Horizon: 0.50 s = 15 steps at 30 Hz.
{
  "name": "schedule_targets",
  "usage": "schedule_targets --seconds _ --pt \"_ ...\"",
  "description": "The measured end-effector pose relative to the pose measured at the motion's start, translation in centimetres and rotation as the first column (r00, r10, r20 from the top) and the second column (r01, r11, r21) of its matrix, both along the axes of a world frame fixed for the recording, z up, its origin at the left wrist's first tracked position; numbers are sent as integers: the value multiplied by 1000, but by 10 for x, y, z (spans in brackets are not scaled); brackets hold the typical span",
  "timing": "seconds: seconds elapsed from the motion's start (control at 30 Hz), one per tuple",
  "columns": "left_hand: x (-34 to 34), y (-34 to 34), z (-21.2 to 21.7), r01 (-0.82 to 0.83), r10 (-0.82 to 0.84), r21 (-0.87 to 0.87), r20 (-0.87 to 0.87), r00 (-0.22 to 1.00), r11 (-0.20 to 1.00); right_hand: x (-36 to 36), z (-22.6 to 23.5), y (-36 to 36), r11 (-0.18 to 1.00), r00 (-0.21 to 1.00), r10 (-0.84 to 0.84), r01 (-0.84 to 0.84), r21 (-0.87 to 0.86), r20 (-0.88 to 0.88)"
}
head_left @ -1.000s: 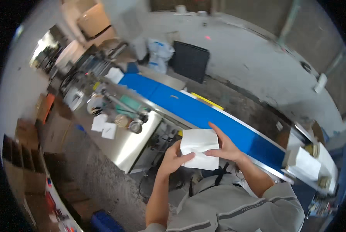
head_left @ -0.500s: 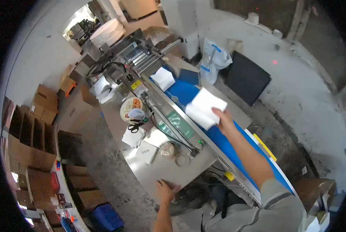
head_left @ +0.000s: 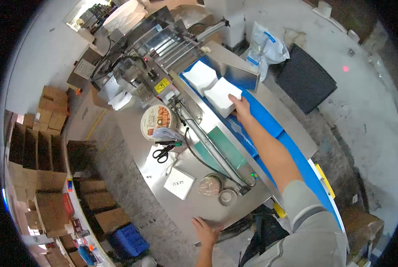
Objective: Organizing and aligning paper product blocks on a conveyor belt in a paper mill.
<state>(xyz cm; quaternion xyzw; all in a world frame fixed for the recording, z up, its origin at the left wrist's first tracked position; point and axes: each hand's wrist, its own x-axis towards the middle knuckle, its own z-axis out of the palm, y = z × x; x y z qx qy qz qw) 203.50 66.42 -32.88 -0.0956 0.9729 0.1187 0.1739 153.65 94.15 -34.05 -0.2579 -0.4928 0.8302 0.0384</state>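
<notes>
White paper stack (head_left: 223, 96) lies over the far end of the blue conveyor belt (head_left: 292, 151), toward the belt's left long edge, just beside a second white stack (head_left: 201, 76). Our right hand (head_left: 240, 107) is closed on its near right corner. Our left hand (head_left: 205, 232) is apart from it, loosely spread and resting at the near edge of the metal worktop (head_left: 199, 208), with nothing in its grasp.

We judge the stack to be light and rather soft, bending if we hold only one corner. Its loose layers may slide over one another, and its edges probably crease easily, though nothing about it looks likely to break. A broad pinch, thumb on top and fingers well underneath, seems best to us, or a hand at each of two opposite sides.

We cannot see its underside, nor how far our fingers reach below it, nor count its layers. We cannot tell whether it lies flat on the belt or is slightly lifted, or whether it touches its neighbour. The belt's near stretch is partly covered by our right forearm and sleeve.
</notes>
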Motion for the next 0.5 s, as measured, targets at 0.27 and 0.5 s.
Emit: schedule_targets --seconds 0.27,0.5 --pt "16 -6 -25 -18 27 181 -46 999 983 162 31 96 997 997 81 -81 -3 6" --pt "10 -29 -26 47 -79 297 98 992 954 543 136 179 907 948 318 -304 293 -2"
